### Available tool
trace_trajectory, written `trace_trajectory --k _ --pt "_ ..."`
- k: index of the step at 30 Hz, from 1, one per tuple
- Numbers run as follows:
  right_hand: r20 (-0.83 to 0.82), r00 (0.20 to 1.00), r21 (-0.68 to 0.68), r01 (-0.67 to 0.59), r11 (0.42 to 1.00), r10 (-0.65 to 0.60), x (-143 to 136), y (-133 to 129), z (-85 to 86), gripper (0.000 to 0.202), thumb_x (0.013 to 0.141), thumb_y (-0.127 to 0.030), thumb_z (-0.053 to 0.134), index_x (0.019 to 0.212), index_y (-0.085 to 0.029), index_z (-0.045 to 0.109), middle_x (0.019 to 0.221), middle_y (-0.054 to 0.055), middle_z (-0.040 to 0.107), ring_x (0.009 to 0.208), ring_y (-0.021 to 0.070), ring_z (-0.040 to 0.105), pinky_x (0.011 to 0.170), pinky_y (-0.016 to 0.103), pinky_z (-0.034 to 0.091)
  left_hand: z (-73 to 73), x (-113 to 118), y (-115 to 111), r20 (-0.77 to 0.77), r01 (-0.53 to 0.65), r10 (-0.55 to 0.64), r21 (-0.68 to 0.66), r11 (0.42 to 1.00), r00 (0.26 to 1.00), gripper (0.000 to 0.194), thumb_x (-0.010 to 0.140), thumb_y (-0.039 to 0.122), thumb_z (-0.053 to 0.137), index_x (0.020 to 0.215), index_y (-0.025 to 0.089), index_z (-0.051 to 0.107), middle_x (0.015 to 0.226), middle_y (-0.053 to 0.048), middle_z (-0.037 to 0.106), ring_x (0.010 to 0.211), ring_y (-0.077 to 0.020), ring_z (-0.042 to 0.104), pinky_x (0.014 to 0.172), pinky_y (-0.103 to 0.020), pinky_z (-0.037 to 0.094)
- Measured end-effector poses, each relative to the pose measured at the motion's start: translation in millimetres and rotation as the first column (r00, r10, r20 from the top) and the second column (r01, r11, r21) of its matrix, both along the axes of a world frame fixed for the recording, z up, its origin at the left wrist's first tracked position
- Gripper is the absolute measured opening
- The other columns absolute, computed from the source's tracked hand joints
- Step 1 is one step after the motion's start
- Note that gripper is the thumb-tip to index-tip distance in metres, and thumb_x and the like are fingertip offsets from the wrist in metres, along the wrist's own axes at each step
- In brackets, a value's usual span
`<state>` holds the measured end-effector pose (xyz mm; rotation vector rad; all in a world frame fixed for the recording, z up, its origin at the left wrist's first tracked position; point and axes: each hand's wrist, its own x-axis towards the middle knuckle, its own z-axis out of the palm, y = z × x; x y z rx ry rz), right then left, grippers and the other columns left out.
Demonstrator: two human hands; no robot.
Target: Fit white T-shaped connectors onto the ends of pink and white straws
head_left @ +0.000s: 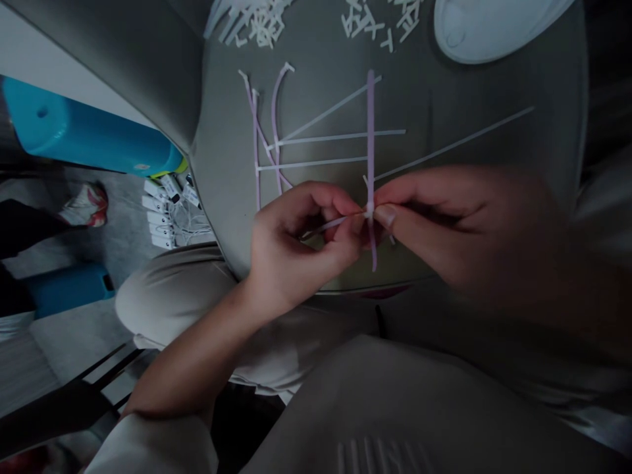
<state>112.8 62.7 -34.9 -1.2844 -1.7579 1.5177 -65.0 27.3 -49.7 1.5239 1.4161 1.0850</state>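
Note:
My left hand pinches a thin white tube between thumb and fingers, close to a small white connector. That connector sits on an upright pale purple tube, which runs above and below my fingertips. From the other side, my right hand has its thumb and forefinger closed at the connector. Left of the hands lie joined pieces: purple tubes with white connectors and long white tubes. Another white tube slants away beyond my right hand. My fingers partly cover the joint.
Loose white connectors are heaped at the far edge of the grey seat, with more connectors beside them. A white rounded object stands far right. Leftward are a blue case, white devices with cables and a person's shoe.

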Motion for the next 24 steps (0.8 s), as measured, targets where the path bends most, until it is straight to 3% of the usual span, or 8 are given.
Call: trace_trajectory --k 4,9,16,24 --pt "-0.019 1.0 -0.018 -0.004 1.0 0.004 -0.7 0.9 0.1 0.025 0.089 -0.014 0.056 0.067 -0.021 0.064 0.062 -0.007 0.062 0.061 0.0084 0.056 0.057 0.024 0.039 0.1 -0.6 1.5 -0.009 0.017 -0.017 -0.002 1.0 1.0 0.027 0.089 0.043 0.076 0.077 0.02 0.067 0.059 0.005 0.059 0.051 -0.0063 0.053 0.048 -0.021 0.045" --pt "-0.064 0.998 -0.082 0.004 0.997 -0.009 -0.3 2.7 -0.9 0.025 0.089 -0.013 0.056 0.067 -0.022 0.064 0.06 -0.009 0.061 0.06 0.0076 0.056 0.055 0.022 0.04 -0.4 -0.6 0.3 -0.04 -0.025 0.024 -0.024 0.999 0.999 0.024 0.088 0.038 0.077 0.076 0.019 0.068 0.059 0.004 0.06 0.052 -0.0063 0.054 0.048 -0.02 0.045" --pt "-0.069 0.998 -0.07 0.003 0.998 -0.008 -0.6 0.7 -3.7 0.024 0.089 -0.016 0.056 0.067 -0.022 0.065 0.063 -0.008 0.066 0.062 0.0092 0.059 0.055 0.022 0.041 -3.2 -0.3 -0.8 -0.02 -0.013 0.013 -0.008 1.0 1.0 0.018 0.085 0.03 0.079 0.077 0.018 0.069 0.059 0.005 0.061 0.052 -0.0052 0.055 0.049 -0.018 0.044" --pt "-0.064 0.998 -0.068 0.011 0.998 -0.016 1.6 -0.7 -8.9 0.024 0.089 -0.018 0.056 0.069 -0.022 0.069 0.069 -0.007 0.072 0.066 0.0105 0.063 0.058 0.023 0.043 -6.3 3.2 0.8 0.017 -0.004 0.005 -0.027 1.0 1.0 0.024 0.086 0.035 0.08 0.074 0.018 0.066 0.057 0.005 0.059 0.051 -0.0059 0.053 0.048 -0.019 0.045"
